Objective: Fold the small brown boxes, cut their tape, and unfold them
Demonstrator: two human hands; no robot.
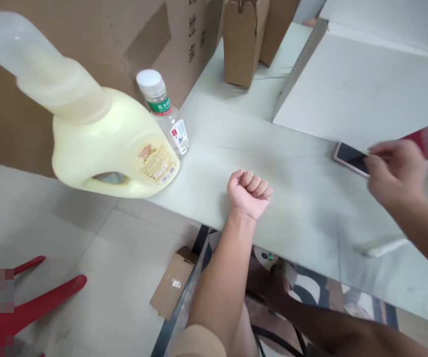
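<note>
Red plastic chair legs (46, 290) poke in at the far left over the pale tiled floor (98, 277), and above them a big cream-yellow detergent jug (113, 144) sits at the left edge of the white table (310, 223), its neck tilted up and to the left, its label facing the camera. Just behind and to the right of the jug stands a small clear water bottle (163, 111) with a white cap, close against a large cardboard box (87, 44). Below the table edge a small flat cardboard carton (171, 285) lies on the floor. Moving right, the left hand (249, 193) rests on the tabletop near its front edge — fingers curled tight into a closed fist, holding nothing that shows, knuckles turned up, the bare forearm running straight down and back toward the body. Farther back, a small upright brown carton (241, 42) stands on the table beside a white box (366, 84). At the far right the right hand (396, 171), blurred, reaches in from the right edge with the forearm angled down across the table; it is at the end of a phone (349, 158) lying flat on the table, but the blur hides whether the fingers are apart or closed on it.
</note>
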